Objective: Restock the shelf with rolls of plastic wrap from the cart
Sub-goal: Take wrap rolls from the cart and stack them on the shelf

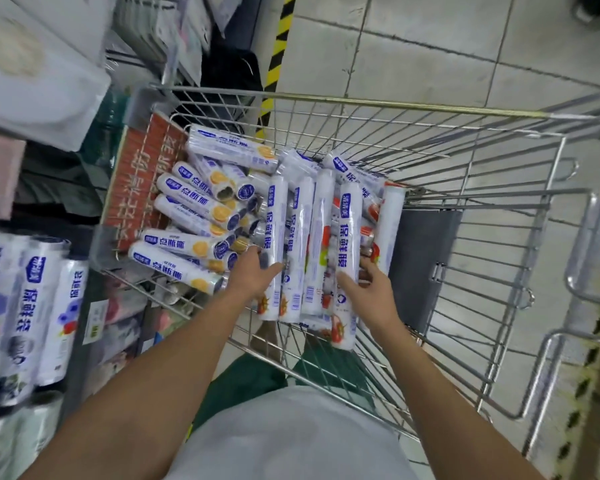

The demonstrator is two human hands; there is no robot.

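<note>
**Reaching into the cart for rolls**

Head view, looking down. Wire cart (499,112) across the middle of the frame, with many rolls (201,202) piled inside. Short rolls lying sideways at center left, longer rolls (317,244) standing in a row at center. More rolls on the shelf (25,306) at the lower left edge, blurred. Tiled floor (465,39) at the upper right.

Step in hand, as a guess: picking up a bunch of long rolls, not yet lifted out. Nothing carried to the shelf yet.

Left hand (252,271), just below center: spread fairly wide, palm down, thumb side pressed against the leftmost long roll (276,244). Touching, not closed round it.

Right hand (368,289), right of center: half open, fingers (369,268) curled past the right side of a long roll (347,258), palm against its near face. Looks like a loose hold; hard to tell if the roll is truly gripped.

Both hands set on either side of the row, with several rolls between them.

Next move, most likely: squeeze the hands together, clamp the bunch, lift clear of the cart rim, then swing to the lower left. Slippery wrappers, so a firm squeeze needed or a roll may slide out.
</note>
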